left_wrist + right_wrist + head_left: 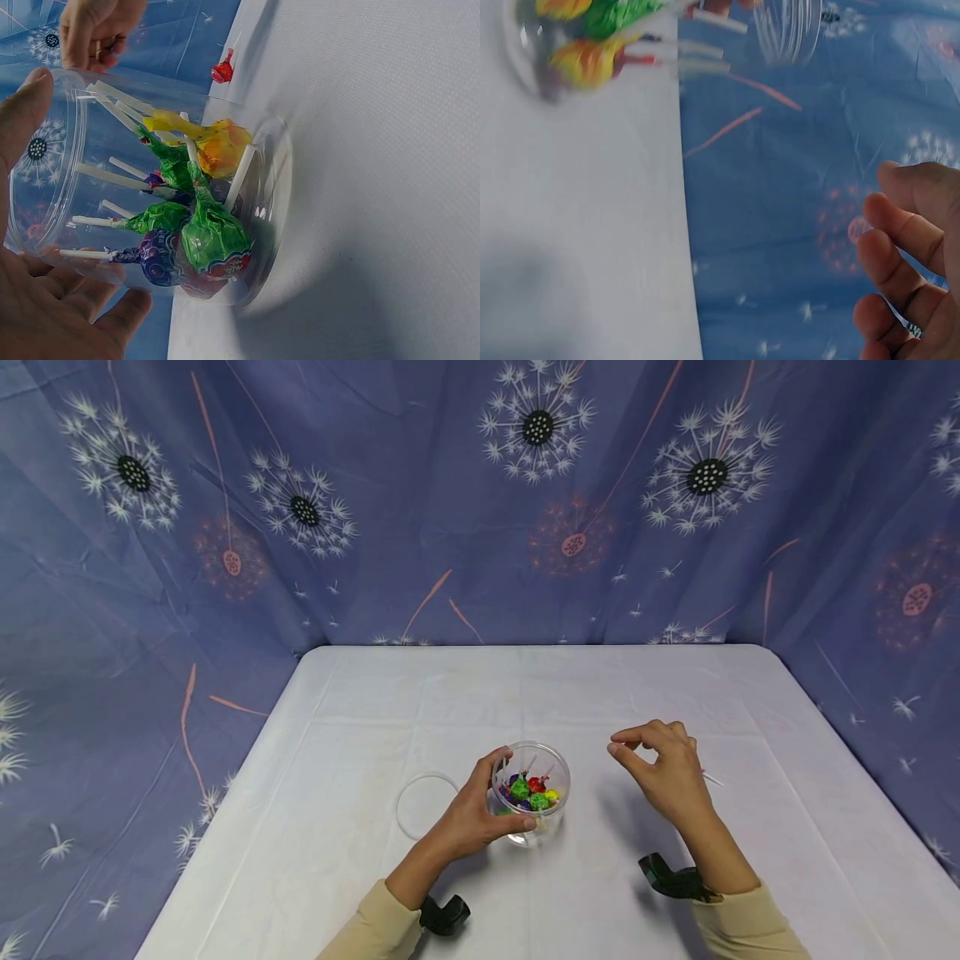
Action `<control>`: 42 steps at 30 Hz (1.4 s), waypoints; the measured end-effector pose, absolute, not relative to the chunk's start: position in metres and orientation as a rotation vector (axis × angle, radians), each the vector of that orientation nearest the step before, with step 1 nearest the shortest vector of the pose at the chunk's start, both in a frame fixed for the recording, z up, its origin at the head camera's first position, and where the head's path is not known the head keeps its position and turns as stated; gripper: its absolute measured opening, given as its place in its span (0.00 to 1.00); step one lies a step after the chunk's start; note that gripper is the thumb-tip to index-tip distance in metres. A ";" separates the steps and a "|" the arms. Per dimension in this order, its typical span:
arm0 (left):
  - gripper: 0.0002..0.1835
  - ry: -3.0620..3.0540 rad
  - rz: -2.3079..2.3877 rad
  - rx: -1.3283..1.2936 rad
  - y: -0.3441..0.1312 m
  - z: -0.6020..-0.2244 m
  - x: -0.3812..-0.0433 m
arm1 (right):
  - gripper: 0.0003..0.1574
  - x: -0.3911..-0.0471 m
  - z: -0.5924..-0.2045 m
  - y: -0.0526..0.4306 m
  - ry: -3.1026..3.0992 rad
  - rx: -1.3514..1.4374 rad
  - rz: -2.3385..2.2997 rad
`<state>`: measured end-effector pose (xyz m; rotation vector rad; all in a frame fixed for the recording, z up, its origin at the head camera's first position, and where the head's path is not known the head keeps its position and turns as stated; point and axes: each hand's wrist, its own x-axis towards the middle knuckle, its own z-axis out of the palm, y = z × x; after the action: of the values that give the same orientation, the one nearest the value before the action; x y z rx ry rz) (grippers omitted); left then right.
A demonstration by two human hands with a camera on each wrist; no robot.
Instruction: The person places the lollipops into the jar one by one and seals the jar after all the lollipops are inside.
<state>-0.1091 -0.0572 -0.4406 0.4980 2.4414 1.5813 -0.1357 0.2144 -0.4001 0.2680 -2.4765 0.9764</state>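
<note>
A clear plastic jar (561, 797) stands upright or slightly tilted over the white table, gripped by my left hand (467, 817) with the thumb on the near side and fingers behind. Wrapped lollipops fill its lower part: a green lollipop (214, 238), a purple lollipop (161, 256) and a yellow lollipop (225, 146) show among several, white sticks pointing toward the mouth. To the jar's right my right hand (667, 770) hovers, fingers bent loosely and the thumb near the index tip. Nothing shows between them. Behind that hand a red lollipop (223, 70) lies on the table.
A thin white-rimmed round lid (400, 806) lies on the table left of the jar, partly behind my left hand. White cloth covers the table (360, 710). A blue dandelion-print curtain (420, 510) hangs along the back and sides.
</note>
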 end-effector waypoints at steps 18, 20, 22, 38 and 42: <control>0.52 2.448 1.567 0.491 -0.057 -0.440 -0.109 | 0.14 -0.145 -0.437 0.288 -2.576 -0.015 0.958; 0.52 2.450 1.564 0.488 -0.057 -0.440 -0.109 | 0.16 -0.146 -0.441 0.296 -2.600 -0.063 0.946; 0.52 2.447 1.564 0.485 -0.057 -0.440 -0.109 | 0.18 -0.147 -0.444 0.303 -2.624 -0.108 0.943; 0.52 2.424 1.586 0.488 -0.057 -0.442 -0.109 | 0.26 -0.150 -0.474 0.336 -2.816 -0.201 0.862; 0.52 2.424 1.584 0.493 -0.057 -0.441 -0.110 | 0.25 -0.150 -0.476 0.339 -2.851 -0.214 0.867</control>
<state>-0.1095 -0.0569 -0.4411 0.4935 2.4236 1.5839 -0.1498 0.3394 -0.4757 -0.2137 -2.8508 0.8671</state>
